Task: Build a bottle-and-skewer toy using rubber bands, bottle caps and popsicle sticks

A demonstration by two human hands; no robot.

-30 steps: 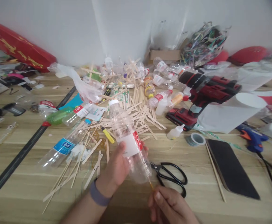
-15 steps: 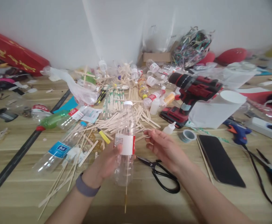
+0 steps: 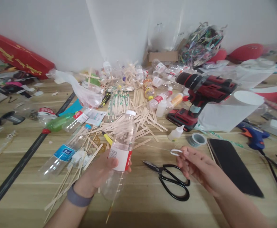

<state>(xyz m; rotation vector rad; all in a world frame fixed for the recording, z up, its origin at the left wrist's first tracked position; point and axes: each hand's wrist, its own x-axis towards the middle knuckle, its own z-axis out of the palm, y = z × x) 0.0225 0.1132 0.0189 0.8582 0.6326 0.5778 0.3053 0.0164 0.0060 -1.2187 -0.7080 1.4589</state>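
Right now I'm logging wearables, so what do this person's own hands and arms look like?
The left hand is ungloved, with a grey-purple band around the wrist, no markings visible. The right hand is ungloved, no wristband showing. No sleeves show.

Left hand (image 3: 102, 169) grips, right hand (image 3: 196, 164) pinches, well apart.

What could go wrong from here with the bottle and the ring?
A hard tug on the white ring by the right hand might snap the thin string running toward the bottle. The stick jutting below the bottle's base could break if bumped. The scissors lie between that hand and the bottle, so a lowered hand might knock them.
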